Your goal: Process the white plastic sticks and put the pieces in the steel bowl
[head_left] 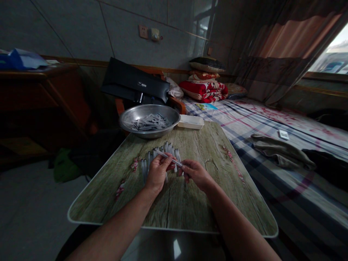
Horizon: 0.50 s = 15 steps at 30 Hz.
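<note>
A slim, translucent pen barrel point(172, 158) slants between my two hands above the table. My left hand point(157, 171) is closed round its middle, with the thumb on top. The fingers of my right hand point(196, 173) pinch its lower right end. Several similar pen barrels point(145, 168) with dark tips lie side by side on the table just beyond and left of my hands, partly hidden by them. Beyond those stands a wide steel bowl point(149, 135), holding many loose clear, white and black slender pieces. A white rectangular tray point(190, 122) sits right of the bowl.
The wood-patterned table point(190, 210) has a pale rim. On the right is a bed point(239, 127) with a plaid sheet, a garment point(280, 150) and folded bedding point(202, 90). A black monitor-like panel point(133, 79) leans on a chair behind the bowl. A wooden desk point(49, 87) stands left.
</note>
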### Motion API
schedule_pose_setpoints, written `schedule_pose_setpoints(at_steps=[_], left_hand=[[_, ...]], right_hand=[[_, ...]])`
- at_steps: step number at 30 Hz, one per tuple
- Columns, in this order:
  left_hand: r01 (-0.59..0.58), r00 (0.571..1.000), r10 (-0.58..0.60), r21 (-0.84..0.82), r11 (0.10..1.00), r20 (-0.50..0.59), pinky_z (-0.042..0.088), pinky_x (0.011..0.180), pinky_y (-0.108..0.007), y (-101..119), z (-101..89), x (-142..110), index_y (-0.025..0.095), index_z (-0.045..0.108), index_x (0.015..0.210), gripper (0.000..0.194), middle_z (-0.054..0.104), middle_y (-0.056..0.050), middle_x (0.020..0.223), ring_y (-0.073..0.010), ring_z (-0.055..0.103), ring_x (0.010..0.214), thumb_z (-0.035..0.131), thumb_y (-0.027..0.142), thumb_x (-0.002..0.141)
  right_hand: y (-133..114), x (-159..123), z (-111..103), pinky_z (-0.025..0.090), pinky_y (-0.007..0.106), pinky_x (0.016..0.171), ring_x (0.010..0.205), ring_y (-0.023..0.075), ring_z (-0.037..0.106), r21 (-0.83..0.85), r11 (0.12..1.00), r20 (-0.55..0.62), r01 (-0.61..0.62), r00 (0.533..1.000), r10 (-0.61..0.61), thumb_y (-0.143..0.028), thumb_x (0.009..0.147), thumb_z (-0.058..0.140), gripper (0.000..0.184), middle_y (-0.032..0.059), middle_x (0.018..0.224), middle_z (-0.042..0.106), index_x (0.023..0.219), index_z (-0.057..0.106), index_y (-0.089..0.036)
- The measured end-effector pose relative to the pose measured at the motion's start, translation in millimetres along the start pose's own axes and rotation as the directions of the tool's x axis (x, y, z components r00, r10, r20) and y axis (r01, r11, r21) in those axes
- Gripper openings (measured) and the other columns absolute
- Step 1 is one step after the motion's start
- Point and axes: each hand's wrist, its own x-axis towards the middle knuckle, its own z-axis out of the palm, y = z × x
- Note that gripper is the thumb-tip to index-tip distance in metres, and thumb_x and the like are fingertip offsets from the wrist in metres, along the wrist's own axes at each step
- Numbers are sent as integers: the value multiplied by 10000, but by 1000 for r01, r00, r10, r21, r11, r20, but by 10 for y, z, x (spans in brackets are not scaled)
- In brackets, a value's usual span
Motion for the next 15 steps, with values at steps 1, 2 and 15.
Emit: schedule_pose_setpoints(at_steps=[1,2,15], left_hand=[[5,1000,-5,3,1000,0,549,586,-224,1,1,0,159,637,843,409,732,-27,764,-149,690,675,856,412,609],[11,1000,-11,3,1000,1,550,588,-224,1,2,0,159,637,837,409,731,-26,759,-147,691,673,859,410,603],[39,999,-39,-49,998,5,556,644,-235,-47,-1,-12,162,641,829,390,737,-18,749,-144,701,689,870,384,604]], right_hand=[[0,-1,-5,405,189,404,438,51,438,-4,1000,4,3,1000,-3,-418,801,670,271,-7,696,652,860,638,-155],[0,-2,-12,401,189,403,436,52,439,-9,1000,8,7,1000,-7,-424,803,670,278,-8,686,648,859,638,-154],[38,-11,-41,422,199,410,431,55,443,26,999,17,22,1000,-22,-455,806,677,313,-8,644,628,835,625,-148]])
